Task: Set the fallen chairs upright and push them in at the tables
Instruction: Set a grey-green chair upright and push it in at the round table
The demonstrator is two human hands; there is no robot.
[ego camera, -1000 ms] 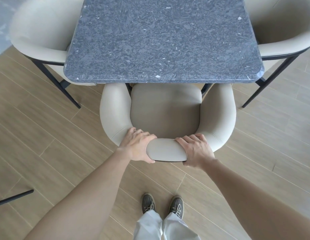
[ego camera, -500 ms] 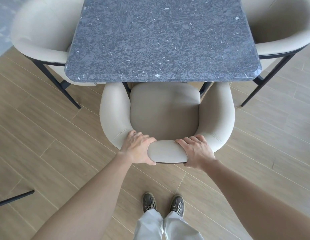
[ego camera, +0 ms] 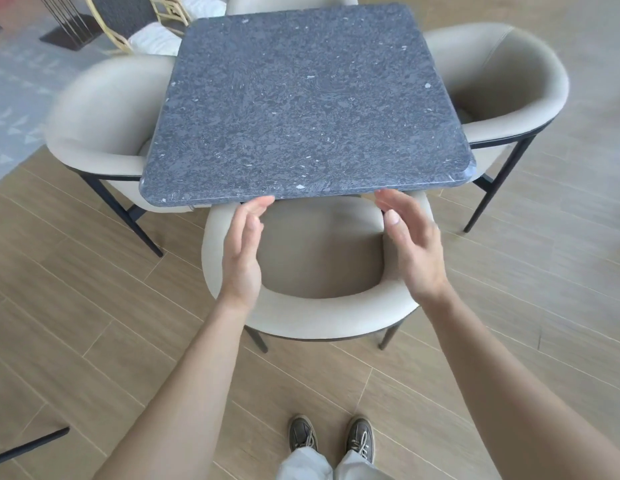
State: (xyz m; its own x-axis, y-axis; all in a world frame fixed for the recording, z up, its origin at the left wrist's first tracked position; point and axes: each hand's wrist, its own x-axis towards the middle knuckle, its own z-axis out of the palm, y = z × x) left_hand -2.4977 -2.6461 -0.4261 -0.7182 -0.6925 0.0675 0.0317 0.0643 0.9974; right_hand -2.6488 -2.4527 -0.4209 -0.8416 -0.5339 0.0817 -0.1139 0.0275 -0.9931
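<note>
The left fingers [ego camera: 253,211] are straight and pressed together, thumb alongside, and hold nothing. The right fingers [ego camera: 393,204] lie the same way, a little looser. The left hand [ego camera: 242,251] and right hand [ego camera: 414,251] face each other palm to palm, well apart, above the seat of the near chair [ego camera: 322,315]. Both sets of fingertips reach close to the near edge of the tabletop [ego camera: 301,105].

The near chair stands upright at that edge, the front of its seat tucked under it and its curved back towards the person. No hand grips it.

Four cream chairs ring the one grey speckled tabletop. The left chair [ego camera: 104,126] is pushed in at the left edge and the right chair [ego camera: 502,81] at the right edge, both upright on dark legs. Of the far chair [ego camera: 291,0] only a sliver shows beyond the far edge. The tabletop carries nothing.

Beyond the far left corner stands a yellow-framed seat [ego camera: 135,15] with white cushions [ego camera: 152,38], on a grey rug [ego camera: 10,98]. The rest of the floor [ego camera: 561,271] is wood plank. Two shoes [ego camera: 303,434] stand behind the near chair, and one dark bar [ego camera: 24,448] crosses the floor at bottom left.
</note>
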